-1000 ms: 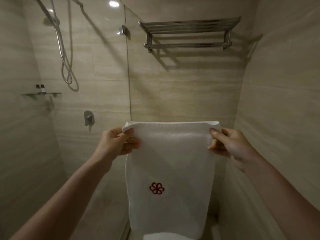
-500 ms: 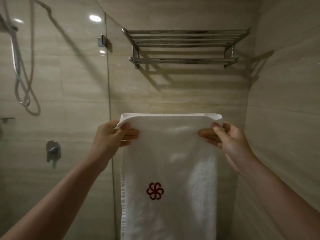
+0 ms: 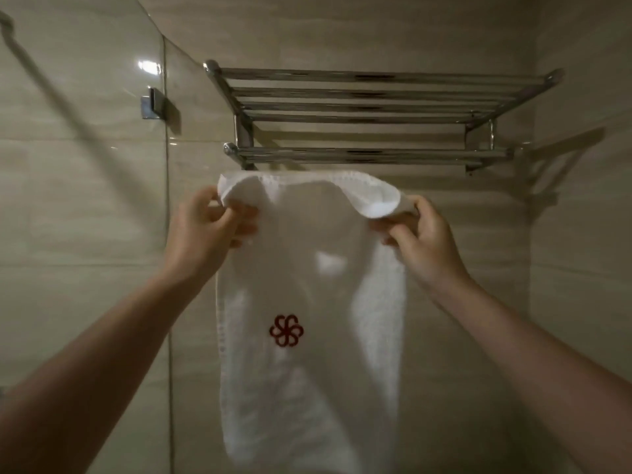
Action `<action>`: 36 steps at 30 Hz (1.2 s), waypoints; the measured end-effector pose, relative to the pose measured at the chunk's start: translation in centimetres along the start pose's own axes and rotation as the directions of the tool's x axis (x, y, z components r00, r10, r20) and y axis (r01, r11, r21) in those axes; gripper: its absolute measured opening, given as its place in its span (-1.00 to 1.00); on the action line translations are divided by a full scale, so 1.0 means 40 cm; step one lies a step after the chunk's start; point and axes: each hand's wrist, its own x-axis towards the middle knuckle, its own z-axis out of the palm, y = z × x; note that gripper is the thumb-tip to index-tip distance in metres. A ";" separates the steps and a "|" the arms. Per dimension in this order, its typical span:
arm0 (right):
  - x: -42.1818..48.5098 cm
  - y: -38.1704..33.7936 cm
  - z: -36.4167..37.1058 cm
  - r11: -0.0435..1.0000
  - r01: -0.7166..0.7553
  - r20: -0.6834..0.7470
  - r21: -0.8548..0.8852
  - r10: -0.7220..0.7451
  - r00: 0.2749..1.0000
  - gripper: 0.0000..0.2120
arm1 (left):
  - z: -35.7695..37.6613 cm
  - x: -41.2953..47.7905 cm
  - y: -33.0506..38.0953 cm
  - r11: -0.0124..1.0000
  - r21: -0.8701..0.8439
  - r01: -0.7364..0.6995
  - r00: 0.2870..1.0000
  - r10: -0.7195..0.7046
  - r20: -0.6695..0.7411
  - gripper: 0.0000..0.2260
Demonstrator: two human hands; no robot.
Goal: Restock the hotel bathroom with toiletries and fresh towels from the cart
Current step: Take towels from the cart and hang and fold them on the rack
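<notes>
Towel [image 3: 307, 268] hangs between my forearms. My left hand [image 3: 208, 234] holds its top-left corner, my right hand [image 3: 424, 237] its top-right. Rack [image 3: 369, 94] is on the wall behind and above, with its lower bar [image 3: 369, 153] just above the towel's top edge. Glass panel [image 3: 85, 200] stands to the left, its bracket [image 3: 152, 103] left of the rack.

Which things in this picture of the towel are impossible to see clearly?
Head view only.
1. Towel: lower end cut off by the bottom edge.
2. Whether its top touches the rack's lower bar: the fold hides the gap.
3. Left hand and right hand: some fingertips hidden by the towel's fold.
</notes>
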 end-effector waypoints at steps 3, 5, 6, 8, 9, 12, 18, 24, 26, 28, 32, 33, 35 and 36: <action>0.135 0.039 0.045 0.999 0.051 0.064 -0.009 -0.051 0.997 -0.73 | 0.046 0.121 -0.017 0.998 0.061 -0.023 0.998 0.019 0.063 -0.73; 0.215 0.058 0.064 0.994 0.096 0.127 -0.049 -0.089 0.988 -0.68 | 0.092 0.189 -0.021 0.990 0.127 -0.054 0.993 0.040 0.113 -0.60; 0.250 0.065 0.069 0.986 0.133 0.148 -0.100 -0.117 0.982 -0.65 | 0.116 0.217 -0.023 0.983 0.166 -0.082 0.990 0.061 0.126 -0.55; 0.328 0.076 0.076 0.939 0.233 0.196 -0.251 -0.187 0.963 -0.57 | 0.165 0.288 -0.030 0.960 0.234 -0.155 0.985 0.132 0.113 -0.49; 0.349 0.077 0.081 0.912 0.260 0.221 -0.318 -0.195 0.956 -0.54 | 0.177 0.306 -0.030 0.952 0.257 -0.166 0.984 0.144 0.103 -0.46; 0.444 0.102 0.082 0.855 0.303 0.254 -0.421 -0.209 0.944 -0.45 | 0.233 0.390 -0.042 0.914 0.327 -0.242 0.969 0.209 0.131 -0.40; 0.556 0.160 0.101 0.689 0.223 0.263 -0.690 -0.048 0.964 -0.30 | 0.319 0.488 -0.090 0.747 0.630 -0.213 0.977 0.153 0.150 -0.37; 0.618 0.195 0.135 0.438 0.335 0.258 -0.834 -0.226 0.939 -0.39 | 0.348 0.558 -0.118 0.566 0.798 -0.207 0.977 0.166 0.136 -0.21; 0.626 0.196 0.132 0.416 0.334 0.269 -0.846 -0.208 0.940 -0.40 | 0.340 0.569 -0.113 0.532 0.818 -0.220 0.975 0.151 0.163 -0.19; 0.634 0.195 0.129 0.380 0.340 0.278 -0.861 -0.208 0.938 -0.41 | 0.336 0.569 -0.105 0.504 0.829 -0.243 0.969 0.169 0.181 -0.25; 0.647 0.192 0.129 0.385 0.346 0.276 -0.855 -0.228 0.934 -0.45 | 0.337 0.579 -0.097 0.423 0.859 -0.288 0.955 0.199 0.222 -0.34; 0.649 0.189 0.129 0.388 0.338 0.278 -0.857 -0.205 0.939 -0.44 | 0.338 0.583 -0.097 0.413 0.866 -0.283 0.957 0.185 0.224 -0.31; 0.655 0.184 0.130 0.396 0.320 0.286 -0.861 -0.144 0.947 -0.44 | 0.339 0.591 -0.095 0.393 0.884 -0.251 0.966 0.152 0.207 -0.27; 0.659 0.182 0.131 0.407 0.311 0.291 -0.859 -0.111 0.950 -0.43 | 0.340 0.596 -0.094 0.387 0.891 -0.237 0.970 0.138 0.198 -0.27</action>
